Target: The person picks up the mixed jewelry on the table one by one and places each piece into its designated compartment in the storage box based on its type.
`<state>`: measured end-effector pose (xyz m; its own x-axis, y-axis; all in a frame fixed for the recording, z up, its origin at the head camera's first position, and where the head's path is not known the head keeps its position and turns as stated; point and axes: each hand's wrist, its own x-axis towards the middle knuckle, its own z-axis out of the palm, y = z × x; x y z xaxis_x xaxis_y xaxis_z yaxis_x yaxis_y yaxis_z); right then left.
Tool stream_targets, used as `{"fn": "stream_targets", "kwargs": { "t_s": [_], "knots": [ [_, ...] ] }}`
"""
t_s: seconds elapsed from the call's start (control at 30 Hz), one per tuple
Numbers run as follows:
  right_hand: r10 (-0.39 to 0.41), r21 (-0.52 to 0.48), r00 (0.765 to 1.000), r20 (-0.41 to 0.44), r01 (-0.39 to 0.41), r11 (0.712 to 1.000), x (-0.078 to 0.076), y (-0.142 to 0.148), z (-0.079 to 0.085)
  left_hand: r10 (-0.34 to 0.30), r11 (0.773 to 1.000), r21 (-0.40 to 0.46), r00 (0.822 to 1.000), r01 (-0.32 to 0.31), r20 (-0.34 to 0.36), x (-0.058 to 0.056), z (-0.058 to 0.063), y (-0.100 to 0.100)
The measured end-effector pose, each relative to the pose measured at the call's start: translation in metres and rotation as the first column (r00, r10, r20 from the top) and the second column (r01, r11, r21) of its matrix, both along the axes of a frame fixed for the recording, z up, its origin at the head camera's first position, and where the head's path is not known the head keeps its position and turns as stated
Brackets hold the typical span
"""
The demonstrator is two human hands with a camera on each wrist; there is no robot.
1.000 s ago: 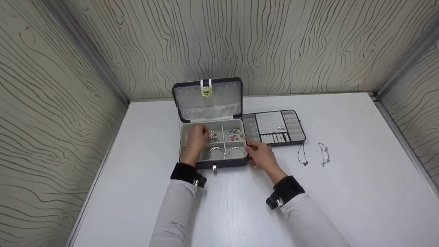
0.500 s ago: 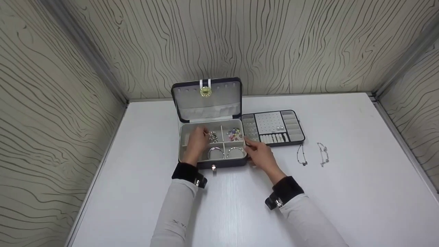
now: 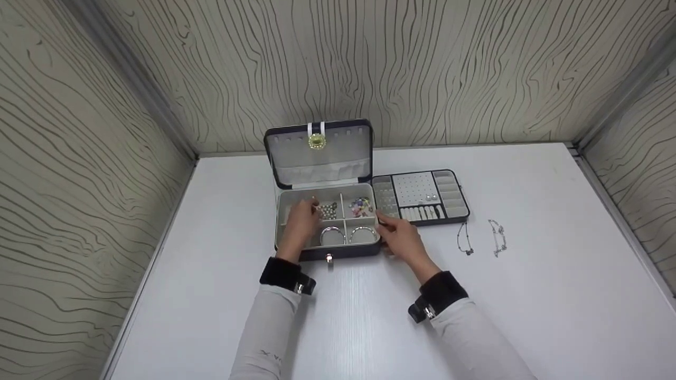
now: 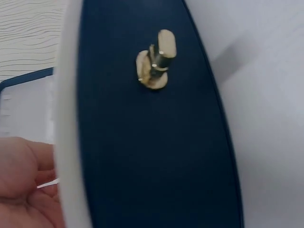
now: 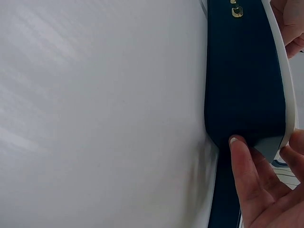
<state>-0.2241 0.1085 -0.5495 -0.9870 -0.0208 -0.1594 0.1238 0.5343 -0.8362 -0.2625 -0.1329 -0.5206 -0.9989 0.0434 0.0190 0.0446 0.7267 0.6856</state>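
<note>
A dark blue jewelry box (image 3: 343, 253) stands with its lid (image 3: 323, 153) raised and a metal clasp (image 4: 159, 59) at its front. My left hand (image 3: 302, 220) reaches into its left side, fingers bent beside a cluster of pearl-like beads (image 3: 328, 211) in the back compartment. I cannot tell whether its fingertips pinch anything. My right hand (image 3: 402, 237) grips the box's front right corner; in the right wrist view its fingers (image 5: 247, 166) press on the dark side wall. Colorful small pieces (image 3: 361, 207) lie in the back right compartment. Two bangles, one left (image 3: 332, 236) and one right (image 3: 363, 234), sit in front.
A divided jewelry tray (image 3: 420, 196) lies right of the box, with white ring rolls and a pair of earrings (image 3: 431, 197). Two thin chains, a darker one (image 3: 465, 240) and a silver one (image 3: 497, 237), lie on the white table (image 3: 554, 295). Patterned walls (image 3: 412, 74) enclose the table.
My left hand has shifted slightly left and toward me, and more of the pearl-like beads shows. The right hand stays at the box's corner.
</note>
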Motion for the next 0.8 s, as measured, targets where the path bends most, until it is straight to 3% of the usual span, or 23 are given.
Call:
{"fn": "stream_targets", "kwargs": {
  "t_s": [0.27,0.5,0.57,0.63,0.8],
  "knots": [
    [-0.004,-0.005,1.0,-0.005,0.004,1.0,0.001,0.0,0.001,0.156,0.987,0.038,0.984,-0.153,-0.082,0.031,0.01,-0.016],
    [0.004,-0.025,1.0,0.003,-0.004,1.0,0.001,0.0,0.001,0.329,0.944,0.07,0.924,-0.322,-0.195,0.053,0.002,-0.044],
    [0.005,-0.029,1.0,0.004,-0.005,1.0,0.001,0.001,0.0,0.356,0.934,0.074,0.918,-0.349,-0.172,0.056,-0.004,-0.052],
    [0.005,-0.028,1.0,0.003,-0.005,1.0,0.001,0.0,0.0,0.366,0.93,0.089,0.924,-0.358,-0.113,0.058,-0.009,-0.058],
    [0.004,0.001,1.0,-0.012,-0.004,1.0,0.002,-0.001,-0.001,0.324,0.931,0.153,0.943,-0.331,0.074,0.059,-0.02,-0.068]
  ]
}}
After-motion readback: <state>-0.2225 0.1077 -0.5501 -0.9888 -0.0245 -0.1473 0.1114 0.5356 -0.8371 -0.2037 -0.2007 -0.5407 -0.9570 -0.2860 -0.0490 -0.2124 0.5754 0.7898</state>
